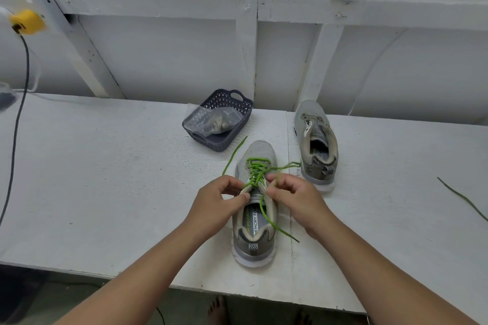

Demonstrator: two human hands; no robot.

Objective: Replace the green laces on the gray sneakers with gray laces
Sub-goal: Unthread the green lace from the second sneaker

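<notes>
My left hand (219, 199) pinches the upper eyelet edge of the near sneaker (254, 208), steadying it. My right hand (291, 196) pinches a strand of the green lace (257, 169) at the top eyelets. The lace remains threaded through the lower rows; its free ends trail left toward the basket (239, 101), right toward the far sneaker, and back over the collar. I judge the lace soft, light and limp: grip it close to the eyelet, not at the loose tip, and draw it out row by row. The sneaker is light and will slide unless held. The far sneaker (315, 140) stands unlaced on the table (105, 179). One green lace (464, 199) lies well apart at the right. The basket holds a clear bag (214, 121), probably the gray laces.
</notes>
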